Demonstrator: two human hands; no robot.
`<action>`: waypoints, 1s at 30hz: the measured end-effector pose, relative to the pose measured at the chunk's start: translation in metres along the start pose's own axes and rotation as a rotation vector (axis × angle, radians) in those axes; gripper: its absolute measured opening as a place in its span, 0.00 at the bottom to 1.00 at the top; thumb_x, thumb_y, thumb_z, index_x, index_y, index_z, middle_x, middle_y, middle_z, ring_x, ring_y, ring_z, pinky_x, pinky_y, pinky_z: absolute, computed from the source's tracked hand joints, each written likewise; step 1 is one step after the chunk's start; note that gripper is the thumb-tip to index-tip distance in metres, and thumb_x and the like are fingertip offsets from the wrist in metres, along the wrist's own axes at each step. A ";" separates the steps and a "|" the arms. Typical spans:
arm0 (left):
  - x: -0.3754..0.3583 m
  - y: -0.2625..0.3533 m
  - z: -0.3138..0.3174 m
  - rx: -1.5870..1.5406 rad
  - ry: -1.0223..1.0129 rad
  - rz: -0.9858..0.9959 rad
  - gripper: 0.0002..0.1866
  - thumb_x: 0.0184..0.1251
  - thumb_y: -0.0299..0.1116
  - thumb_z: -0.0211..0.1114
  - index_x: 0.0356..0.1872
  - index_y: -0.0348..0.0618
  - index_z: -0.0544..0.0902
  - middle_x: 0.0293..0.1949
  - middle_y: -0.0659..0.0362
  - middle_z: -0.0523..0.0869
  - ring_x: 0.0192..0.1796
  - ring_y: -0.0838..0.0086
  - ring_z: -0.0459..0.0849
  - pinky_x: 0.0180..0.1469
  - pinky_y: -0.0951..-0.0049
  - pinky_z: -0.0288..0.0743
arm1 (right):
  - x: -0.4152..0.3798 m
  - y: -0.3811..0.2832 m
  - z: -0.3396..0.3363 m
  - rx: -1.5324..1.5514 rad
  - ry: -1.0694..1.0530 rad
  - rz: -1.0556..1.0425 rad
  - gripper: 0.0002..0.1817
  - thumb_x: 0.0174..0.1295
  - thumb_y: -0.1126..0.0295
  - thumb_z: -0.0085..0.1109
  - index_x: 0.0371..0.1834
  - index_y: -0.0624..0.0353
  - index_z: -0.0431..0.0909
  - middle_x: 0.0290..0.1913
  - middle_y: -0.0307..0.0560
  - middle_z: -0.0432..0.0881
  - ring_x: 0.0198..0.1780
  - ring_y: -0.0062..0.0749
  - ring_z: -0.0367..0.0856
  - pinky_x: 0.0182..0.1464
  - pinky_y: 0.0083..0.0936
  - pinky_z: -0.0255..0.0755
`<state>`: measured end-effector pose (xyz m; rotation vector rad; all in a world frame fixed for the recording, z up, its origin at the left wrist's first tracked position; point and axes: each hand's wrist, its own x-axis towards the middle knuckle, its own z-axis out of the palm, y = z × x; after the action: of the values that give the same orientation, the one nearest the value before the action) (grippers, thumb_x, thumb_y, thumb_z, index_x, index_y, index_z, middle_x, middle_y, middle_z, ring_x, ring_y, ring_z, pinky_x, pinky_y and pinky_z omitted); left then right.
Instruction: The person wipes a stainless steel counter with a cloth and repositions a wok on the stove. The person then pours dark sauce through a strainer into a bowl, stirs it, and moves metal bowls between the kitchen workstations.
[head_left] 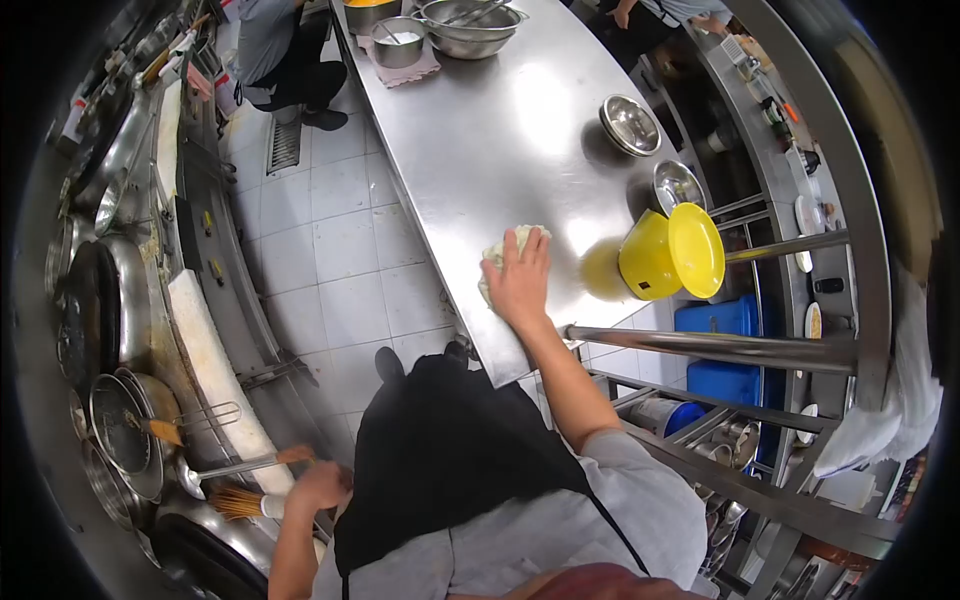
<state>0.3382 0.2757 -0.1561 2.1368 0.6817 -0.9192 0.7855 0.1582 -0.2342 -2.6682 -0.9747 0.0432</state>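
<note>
On the near end of the steel table [440, 150], my right hand [520, 285] presses down on a pale crumpled cloth [496, 254], its fingers laid over it. A yellow bucket-like container [645, 257] stands to the right of that hand, close to the table's edge. My left hand [320, 487] is low at my side by the stove, its fingers curled; what they close on, if anything, is hidden. Close to it are the wooden-ended handle of a ladle [235, 468] and a bamboo brush [240, 502].
Steel bowls [630, 125] sit at the table's right edge. A colander [470, 38] and a pot with white contents [398, 45] stand at the far end. Metal rails [715, 348] cross on my right. Woks [125, 425] line the stove. A person [275, 55] stands in the aisle.
</note>
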 end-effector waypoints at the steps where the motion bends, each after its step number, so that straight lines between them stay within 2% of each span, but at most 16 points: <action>1: 0.005 -0.003 -0.011 -0.009 0.066 0.059 0.13 0.61 0.33 0.61 0.41 0.42 0.90 0.31 0.42 0.87 0.40 0.45 0.87 0.47 0.51 0.80 | 0.008 0.007 0.007 -0.016 0.032 0.029 0.38 0.70 0.55 0.54 0.77 0.68 0.59 0.78 0.84 0.48 0.81 0.73 0.42 0.79 0.57 0.41; 3: 0.002 0.011 -0.040 -0.094 0.168 0.056 0.13 0.62 0.31 0.61 0.44 0.41 0.89 0.33 0.43 0.88 0.40 0.47 0.88 0.47 0.55 0.81 | 0.021 0.032 0.026 -0.052 0.055 0.084 0.38 0.70 0.58 0.52 0.77 0.70 0.57 0.78 0.83 0.46 0.81 0.73 0.40 0.80 0.58 0.39; 5: 0.002 0.016 -0.041 -0.335 0.318 0.042 0.14 0.63 0.29 0.61 0.48 0.40 0.88 0.34 0.44 0.88 0.39 0.48 0.88 0.47 0.57 0.81 | 0.055 0.024 0.000 -0.021 -0.052 0.293 0.37 0.71 0.62 0.49 0.78 0.73 0.53 0.79 0.82 0.45 0.82 0.72 0.38 0.81 0.57 0.37; 7: 0.006 0.016 -0.045 -0.494 0.395 0.019 0.15 0.65 0.28 0.61 0.51 0.39 0.87 0.35 0.44 0.89 0.38 0.49 0.88 0.47 0.59 0.81 | 0.103 0.024 0.010 -0.043 -0.006 0.391 0.36 0.70 0.65 0.47 0.78 0.74 0.52 0.79 0.82 0.44 0.83 0.70 0.38 0.81 0.57 0.36; 9: 0.007 0.013 -0.044 -0.590 0.385 -0.021 0.16 0.67 0.28 0.61 0.54 0.39 0.86 0.37 0.44 0.89 0.38 0.50 0.88 0.46 0.61 0.81 | 0.158 0.017 0.031 0.057 0.201 0.325 0.33 0.70 0.67 0.47 0.74 0.76 0.58 0.78 0.83 0.47 0.82 0.71 0.39 0.81 0.57 0.38; 12: 0.030 0.010 -0.052 -0.555 0.397 0.064 0.17 0.70 0.30 0.61 0.56 0.38 0.85 0.40 0.44 0.89 0.39 0.52 0.90 0.46 0.63 0.81 | 0.235 -0.010 0.077 -0.231 0.240 -0.172 0.26 0.70 0.66 0.46 0.64 0.79 0.71 0.71 0.77 0.67 0.75 0.74 0.59 0.77 0.57 0.50; 13: 0.039 0.014 -0.054 -0.542 0.396 0.107 0.17 0.70 0.31 0.62 0.56 0.37 0.84 0.42 0.45 0.90 0.39 0.53 0.90 0.46 0.63 0.81 | 0.245 -0.031 0.096 0.084 0.279 -0.277 0.25 0.71 0.66 0.43 0.64 0.75 0.73 0.70 0.70 0.71 0.73 0.68 0.64 0.77 0.51 0.53; 14: 0.048 0.019 -0.062 -0.553 0.317 0.074 0.17 0.71 0.32 0.62 0.57 0.37 0.84 0.46 0.45 0.89 0.42 0.53 0.90 0.48 0.62 0.82 | 0.222 -0.076 0.079 0.258 0.223 -0.308 0.24 0.73 0.66 0.39 0.63 0.68 0.75 0.69 0.67 0.73 0.73 0.61 0.66 0.77 0.48 0.55; 15: 0.058 0.024 -0.070 -0.532 0.324 0.140 0.17 0.71 0.31 0.62 0.57 0.36 0.83 0.47 0.45 0.89 0.44 0.56 0.90 0.48 0.64 0.83 | 0.216 -0.089 0.107 0.396 0.208 -0.514 0.21 0.70 0.69 0.44 0.61 0.64 0.77 0.65 0.65 0.77 0.67 0.59 0.72 0.71 0.47 0.64; 17: 0.071 0.031 -0.084 -0.489 0.349 0.280 0.17 0.72 0.28 0.62 0.58 0.35 0.83 0.47 0.46 0.89 0.47 0.61 0.90 0.49 0.67 0.83 | 0.177 -0.131 0.095 0.481 0.108 -0.720 0.19 0.64 0.73 0.51 0.58 0.65 0.78 0.61 0.64 0.78 0.60 0.57 0.78 0.63 0.45 0.73; 19: 0.078 0.035 -0.100 -0.432 0.333 0.313 0.18 0.71 0.30 0.64 0.59 0.36 0.83 0.48 0.46 0.89 0.47 0.60 0.90 0.48 0.67 0.83 | 0.133 -0.149 0.061 0.505 0.135 -0.640 0.20 0.59 0.77 0.55 0.57 0.65 0.78 0.62 0.62 0.78 0.56 0.55 0.80 0.58 0.41 0.76; 21: 0.089 0.033 -0.110 -0.402 0.354 0.347 0.18 0.71 0.30 0.64 0.59 0.36 0.83 0.48 0.46 0.89 0.46 0.61 0.90 0.46 0.66 0.83 | 0.104 -0.135 0.009 0.548 0.208 -0.481 0.20 0.61 0.75 0.55 0.57 0.64 0.78 0.64 0.65 0.76 0.58 0.60 0.78 0.62 0.47 0.73; 23: 0.107 0.032 -0.121 -0.398 0.393 0.411 0.18 0.70 0.32 0.65 0.58 0.38 0.84 0.49 0.48 0.88 0.49 0.62 0.88 0.47 0.66 0.82 | 0.082 -0.097 -0.020 0.320 0.412 -0.338 0.27 0.60 0.72 0.60 0.65 0.64 0.75 0.70 0.72 0.70 0.68 0.69 0.70 0.69 0.52 0.67; 25: 0.136 0.042 -0.138 -0.453 0.450 0.468 0.18 0.70 0.33 0.66 0.58 0.39 0.84 0.53 0.49 0.87 0.52 0.62 0.87 0.50 0.66 0.81 | 0.064 -0.060 -0.028 -0.088 0.357 -0.069 0.32 0.63 0.67 0.60 0.71 0.69 0.68 0.75 0.82 0.56 0.77 0.77 0.53 0.76 0.58 0.53; 27: 0.188 0.057 -0.155 -0.415 0.623 0.608 0.20 0.69 0.36 0.66 0.60 0.40 0.82 0.61 0.45 0.80 0.64 0.52 0.79 0.65 0.59 0.73 | 0.070 -0.009 0.021 0.037 0.053 0.250 0.38 0.68 0.63 0.53 0.76 0.75 0.57 0.78 0.84 0.46 0.81 0.77 0.38 0.80 0.58 0.38; 30: 0.272 0.108 -0.196 -0.340 0.886 0.722 0.24 0.68 0.38 0.67 0.63 0.39 0.79 0.67 0.41 0.73 0.70 0.45 0.70 0.71 0.52 0.64 | 0.116 -0.006 0.028 0.062 0.010 0.412 0.38 0.71 0.60 0.45 0.77 0.78 0.51 0.78 0.86 0.43 0.81 0.78 0.36 0.81 0.57 0.34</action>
<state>0.6561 0.4101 -0.2250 2.1534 0.3504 0.5281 0.8672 0.2431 -0.2503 -2.7593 -0.3993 0.1446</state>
